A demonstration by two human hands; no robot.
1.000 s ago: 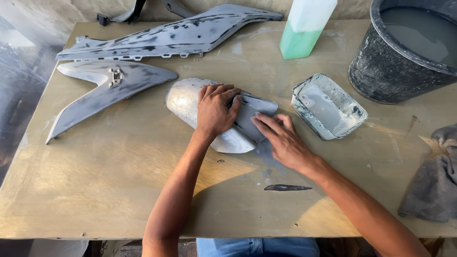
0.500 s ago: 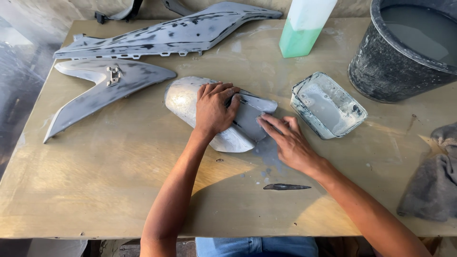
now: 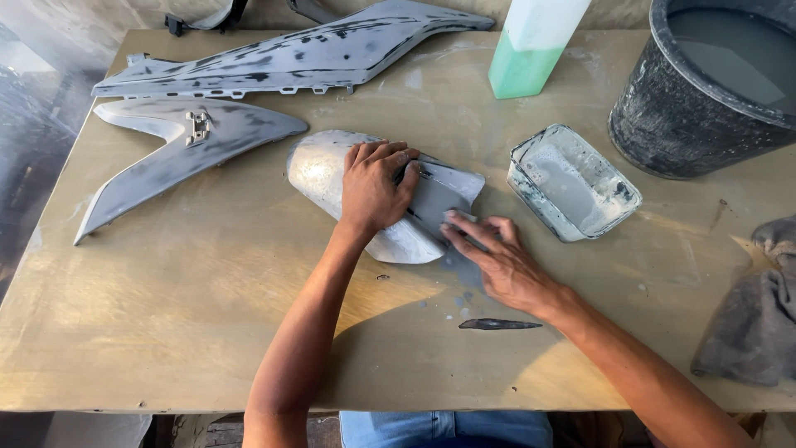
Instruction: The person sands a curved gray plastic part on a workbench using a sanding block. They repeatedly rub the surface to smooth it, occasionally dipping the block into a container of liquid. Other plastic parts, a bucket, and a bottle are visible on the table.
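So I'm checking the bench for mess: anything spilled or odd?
Yes: grey slurry is smeared and dripped on the table beside the right hand, under the panel edge. The tub and bucket stand upright.

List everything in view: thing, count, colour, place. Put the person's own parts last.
table: one, tan, under everything
rounded panel: one, silvery grey, centre, under both hands
long panels: two, grey, far left, side by side
bottle: one, white with green liquid, far edge
bucket: one, black, holding grey water, far right
tub: one, clear, rectangular, right of the rounded panel
cloth: one, grey, right edge
dark sliver: one, near the right wrist
left hand: flat on the rounded panel
right hand: fingers pressing the panel's near edge
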